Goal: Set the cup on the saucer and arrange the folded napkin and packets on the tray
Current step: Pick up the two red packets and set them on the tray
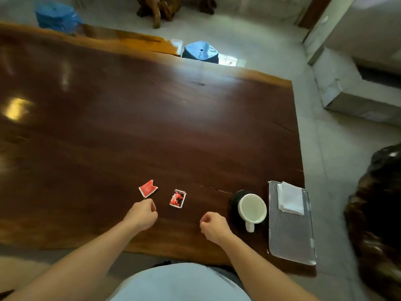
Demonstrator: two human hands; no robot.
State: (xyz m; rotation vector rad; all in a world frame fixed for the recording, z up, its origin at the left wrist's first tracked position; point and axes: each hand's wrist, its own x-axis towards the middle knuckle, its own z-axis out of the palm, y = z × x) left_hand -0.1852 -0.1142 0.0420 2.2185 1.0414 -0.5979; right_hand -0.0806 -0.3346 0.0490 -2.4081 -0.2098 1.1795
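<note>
A white cup stands on a dark saucer near the table's right front, its handle pointing toward me. Right of it lies a grey mesh tray with a folded white napkin at its far end. Two red packets lie on the table: one just beyond my left hand, the other between my hands. My left hand is loosely fisted and holds nothing. My right hand is also curled shut, left of the cup, holding nothing.
The dark wooden table stretches far and left. A blue stool stands beyond its far edge and a blue object sits at the far left. A dark carved wooden piece sits right of the tray, on the floor.
</note>
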